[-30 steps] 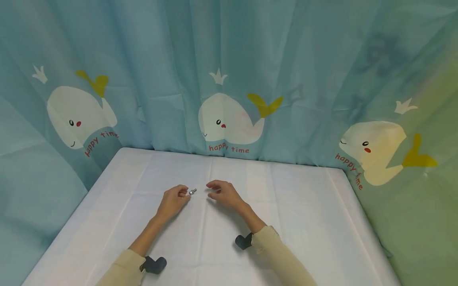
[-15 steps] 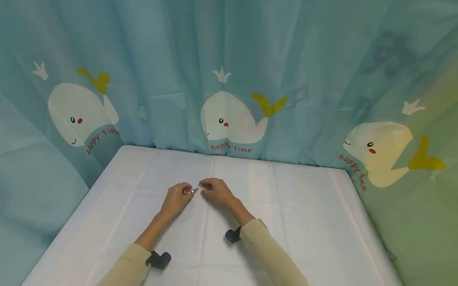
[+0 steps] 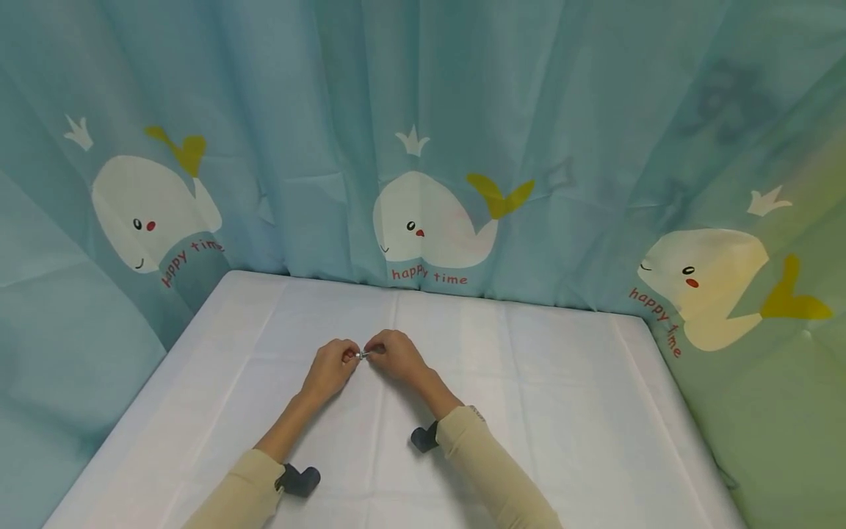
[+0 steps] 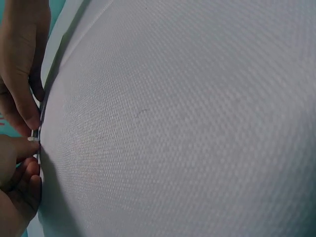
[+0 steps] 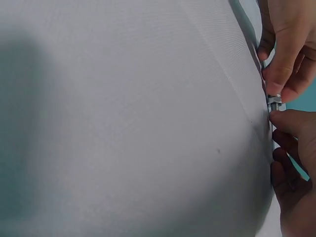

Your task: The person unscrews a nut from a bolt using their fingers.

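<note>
A small silvery bolt (image 3: 361,355) lies between the two hands over the white tabletop. Thumb and fingertips of my left hand (image 3: 330,369) pinch its head end. My right hand (image 3: 395,358) pinches the threaded end from the other side. In the right wrist view, a hex-edged metal piece and a short length of thread on the bolt (image 5: 275,102) show between the fingertips; both ends are hidden by fingers. From the left wrist, only a bright sliver of the bolt (image 4: 33,139) shows between the hands.
A white cloth-covered table (image 3: 562,411) spreads under both arms. Behind and at the sides hangs a blue-green curtain (image 3: 297,147) printed with white whales. Each wrist carries a dark camera mount (image 3: 300,481) beneath a beige sleeve (image 3: 496,466).
The right hand has moved left to the bolt, and its thumb and fingers have closed on the threaded end. The left hand has shifted slightly right, still holding the head end.
</note>
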A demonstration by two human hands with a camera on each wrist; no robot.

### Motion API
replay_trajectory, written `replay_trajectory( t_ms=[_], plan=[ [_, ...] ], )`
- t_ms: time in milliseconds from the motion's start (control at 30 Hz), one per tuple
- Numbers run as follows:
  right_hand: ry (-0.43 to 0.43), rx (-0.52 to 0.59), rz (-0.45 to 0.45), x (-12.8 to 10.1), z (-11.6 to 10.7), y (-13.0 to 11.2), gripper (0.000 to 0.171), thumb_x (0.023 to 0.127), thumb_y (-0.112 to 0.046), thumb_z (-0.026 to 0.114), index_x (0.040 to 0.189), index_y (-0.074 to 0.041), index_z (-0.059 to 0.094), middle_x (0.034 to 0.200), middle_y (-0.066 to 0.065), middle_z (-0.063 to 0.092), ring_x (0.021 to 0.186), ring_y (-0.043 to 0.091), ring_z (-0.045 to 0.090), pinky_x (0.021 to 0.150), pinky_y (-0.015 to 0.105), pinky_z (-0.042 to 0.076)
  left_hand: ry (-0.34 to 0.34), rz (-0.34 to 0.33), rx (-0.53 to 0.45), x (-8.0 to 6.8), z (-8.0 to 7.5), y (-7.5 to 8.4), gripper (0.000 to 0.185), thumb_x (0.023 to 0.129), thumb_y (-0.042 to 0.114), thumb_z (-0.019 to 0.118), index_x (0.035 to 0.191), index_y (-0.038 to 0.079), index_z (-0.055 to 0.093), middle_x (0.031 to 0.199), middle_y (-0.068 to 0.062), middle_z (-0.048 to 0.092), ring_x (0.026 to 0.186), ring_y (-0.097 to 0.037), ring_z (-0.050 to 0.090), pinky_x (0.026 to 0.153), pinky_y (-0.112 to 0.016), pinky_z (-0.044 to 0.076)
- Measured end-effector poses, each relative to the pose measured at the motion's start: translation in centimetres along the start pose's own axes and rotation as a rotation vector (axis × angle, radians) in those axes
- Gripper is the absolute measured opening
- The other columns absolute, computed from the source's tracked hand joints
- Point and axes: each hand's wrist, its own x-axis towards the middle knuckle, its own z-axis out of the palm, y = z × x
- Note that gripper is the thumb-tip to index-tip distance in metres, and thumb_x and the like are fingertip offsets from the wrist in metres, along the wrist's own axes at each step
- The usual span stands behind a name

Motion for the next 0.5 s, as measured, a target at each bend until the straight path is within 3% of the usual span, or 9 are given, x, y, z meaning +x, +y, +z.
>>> replay_trajectory(
  t_ms=[133, 300, 500],
  plan=[
    [0.020, 0.004, -0.003, -0.3, 0.0, 0.1, 0.010, 0.093, -0.010, 0.071, 0.101, -0.009, 0.078, 0.104, 0.003, 0.073, 0.103, 0.017, 0.065, 0.092, 0.029, 0.051, -0.004, 0.027, 0.012, 0.1, 0.1, 0.1, 0.006, 0.086, -0.006, 0.071, 0.092, -0.004, 0.070, 0.080, -0.005, 0.061, 0.075, -0.019, 0.057, 0.068, -0.034, 0.052],
    [0.072, 0.083, -0.011, -0.8, 0.0, 0.3, 0.011, 0.094, -0.010, 0.070, 0.102, -0.008, 0.077, 0.104, 0.004, 0.073, 0.099, 0.017, 0.066, 0.088, 0.029, 0.053, 0.012, 0.077, -0.003, 0.1, -0.2, 0.2, 0.005, 0.088, -0.006, 0.069, 0.092, -0.003, 0.070, 0.081, -0.006, 0.063, 0.074, -0.017, 0.058, 0.066, -0.033, 0.052],
    [0.125, 0.194, -0.008, -1.5, -0.4, 0.4, 0.011, 0.093, -0.009, 0.071, 0.102, -0.007, 0.077, 0.100, 0.003, 0.074, 0.087, 0.013, 0.067, 0.077, 0.023, 0.054, 0.016, 0.071, -0.072, 0.0, -0.6, 0.9, 0.006, 0.090, -0.004, 0.070, 0.094, -0.001, 0.071, 0.085, -0.007, 0.067, 0.078, -0.018, 0.062, 0.070, -0.033, 0.055]
  ],
)
